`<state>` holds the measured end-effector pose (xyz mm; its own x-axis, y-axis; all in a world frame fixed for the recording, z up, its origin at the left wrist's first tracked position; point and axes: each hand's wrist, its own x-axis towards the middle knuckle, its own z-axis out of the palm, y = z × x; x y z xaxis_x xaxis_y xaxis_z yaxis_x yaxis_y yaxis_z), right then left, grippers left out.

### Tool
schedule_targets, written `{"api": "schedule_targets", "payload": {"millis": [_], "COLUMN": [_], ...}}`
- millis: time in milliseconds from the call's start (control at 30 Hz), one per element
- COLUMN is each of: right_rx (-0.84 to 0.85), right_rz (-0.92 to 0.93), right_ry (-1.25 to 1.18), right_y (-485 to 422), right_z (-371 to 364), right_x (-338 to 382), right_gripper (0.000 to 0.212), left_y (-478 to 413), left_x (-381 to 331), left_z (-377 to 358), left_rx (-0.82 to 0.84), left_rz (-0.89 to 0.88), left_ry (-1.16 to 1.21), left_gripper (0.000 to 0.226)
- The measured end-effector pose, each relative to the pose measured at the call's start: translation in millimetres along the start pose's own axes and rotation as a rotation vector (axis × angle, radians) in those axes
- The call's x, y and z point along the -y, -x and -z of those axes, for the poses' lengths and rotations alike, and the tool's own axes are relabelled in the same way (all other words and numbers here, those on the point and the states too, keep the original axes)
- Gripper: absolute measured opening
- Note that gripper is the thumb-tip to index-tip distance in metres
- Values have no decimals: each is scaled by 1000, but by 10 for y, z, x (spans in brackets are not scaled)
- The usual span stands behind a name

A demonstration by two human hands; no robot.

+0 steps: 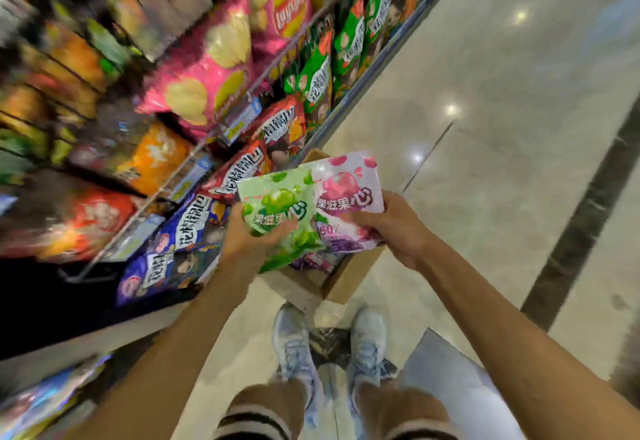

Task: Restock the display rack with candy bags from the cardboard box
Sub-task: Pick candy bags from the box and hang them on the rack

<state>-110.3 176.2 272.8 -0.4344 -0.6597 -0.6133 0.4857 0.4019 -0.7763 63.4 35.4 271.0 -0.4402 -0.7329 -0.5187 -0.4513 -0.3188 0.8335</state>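
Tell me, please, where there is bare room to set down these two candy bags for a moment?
Free: the tiled floor between the cardboard box and the dark stripe. Crowded: the display rack, packed with snack bags; the box, with bags inside; the narrow strip between box and shoes.

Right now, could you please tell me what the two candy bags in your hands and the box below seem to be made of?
The green candy bag looks like thin printed plastic film, glossy, since it crinkles and shines. The pink candy bag seems the same film. The cardboard box looks plain brown and matte, unprinted.
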Motion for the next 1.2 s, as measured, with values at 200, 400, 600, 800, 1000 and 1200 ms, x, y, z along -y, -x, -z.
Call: {"api": "schedule_targets", "payload": {"millis": [200,400,600,800,1000,1200], "right_rx": [-43,111,306,389,508,573], "right_rz": [105,269,497,682,735,743], "right_ry": [-18,92,193,230,229,240], "right_y": [1521,2467,3276,3975,4438,4847], "right_z": [-478,-929,-1312,-1752,-2339,-2991], "right_x": [1318,2400,3278,3687,3693,3484], "right_gripper": [39,37,39,33,34,37], "left_y": [1368,2487,3502,4301,4868,5429], "left_x": [-1481,-2599,-3161,-3391,-3377,-3244], "left_z": [669,1110,1448,1840,2323,2874], "left_rx": [-98,-256,-459,-627,-750,-886], "left_rz": [-143,-360,-529,-601,-639,-612], "left_ry": [-4,-16,6,65,101,74], "left_gripper": [94,89,85,88,84,106]}}
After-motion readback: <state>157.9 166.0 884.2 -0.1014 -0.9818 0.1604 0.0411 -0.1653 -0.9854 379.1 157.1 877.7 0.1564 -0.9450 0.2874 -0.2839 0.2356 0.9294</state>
